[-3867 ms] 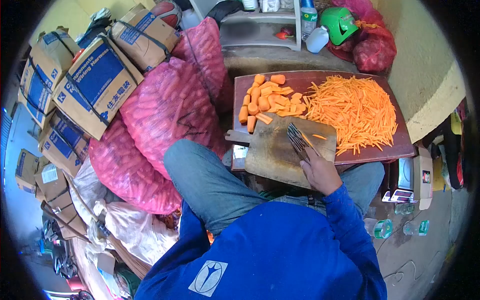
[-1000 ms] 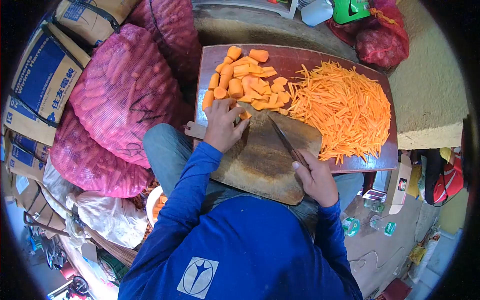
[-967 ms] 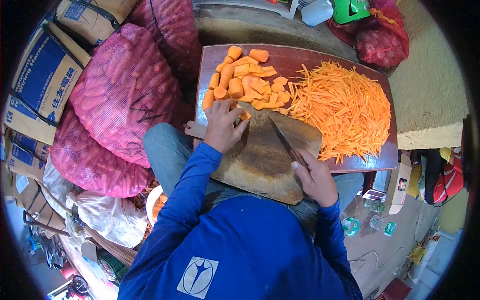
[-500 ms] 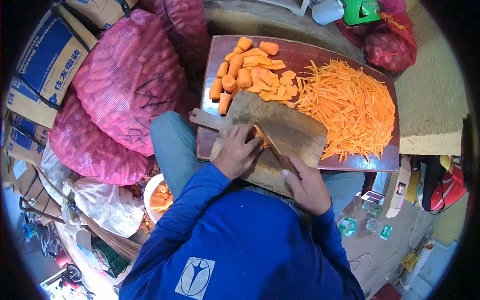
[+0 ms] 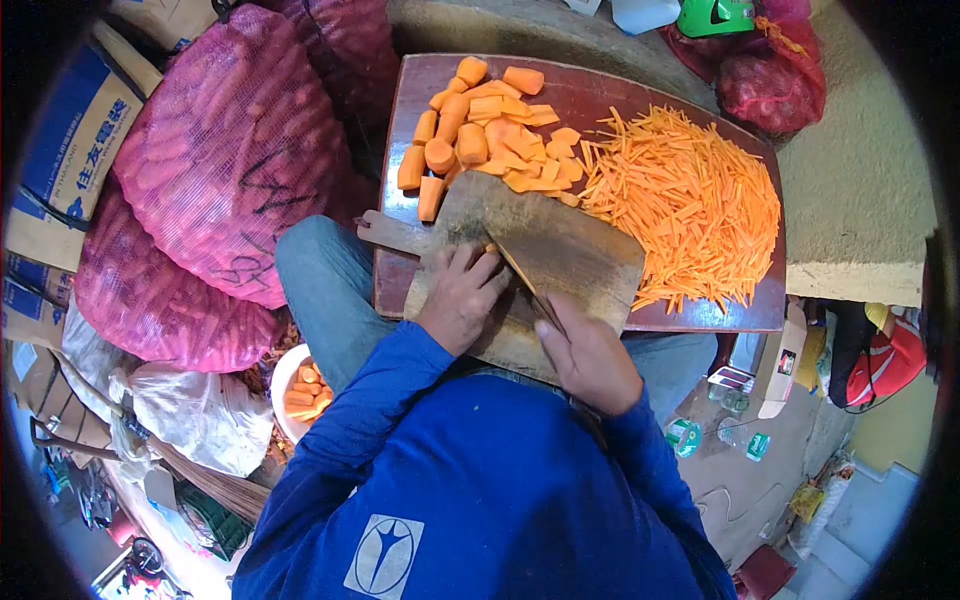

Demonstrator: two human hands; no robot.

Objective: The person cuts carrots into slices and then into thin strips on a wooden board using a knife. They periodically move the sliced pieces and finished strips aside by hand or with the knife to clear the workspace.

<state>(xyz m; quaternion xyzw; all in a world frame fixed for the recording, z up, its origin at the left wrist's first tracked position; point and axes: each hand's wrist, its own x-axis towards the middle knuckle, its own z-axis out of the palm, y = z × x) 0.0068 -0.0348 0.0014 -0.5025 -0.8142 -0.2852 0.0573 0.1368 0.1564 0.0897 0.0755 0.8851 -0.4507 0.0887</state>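
A worn wooden cutting board (image 5: 590, 260) lies at an angle on the near side of a dark red tabletop. My left hand (image 5: 462, 298) rests on it, fingers curled and pressed down over a piece of carrot (image 5: 491, 248), mostly hidden beneath them. Gripped in my right hand (image 5: 592, 358) is a knife (image 5: 516, 264), its blade slanting up and left beside my left fingertips. Beyond the board's left part are chunks of peeled carrot (image 5: 471, 144) and flat carrot slices (image 5: 515, 150). A large heap of carrot strips (image 5: 690, 205) is piled to the right.
The red table (image 5: 735, 318) sits over my knees. Pink mesh sacks (image 5: 230, 150) of carrots crowd the left side. A white bucket (image 5: 284, 393) with carrot pieces stands by my left leg. Plastic bottles (image 5: 742, 437) lie on the floor at right, below a concrete ledge (image 5: 850, 230).
The whole view has shifted a little, so the table appears further left and higher. The knife still lies beside my left fingers, and less of the carrot piece shows now.
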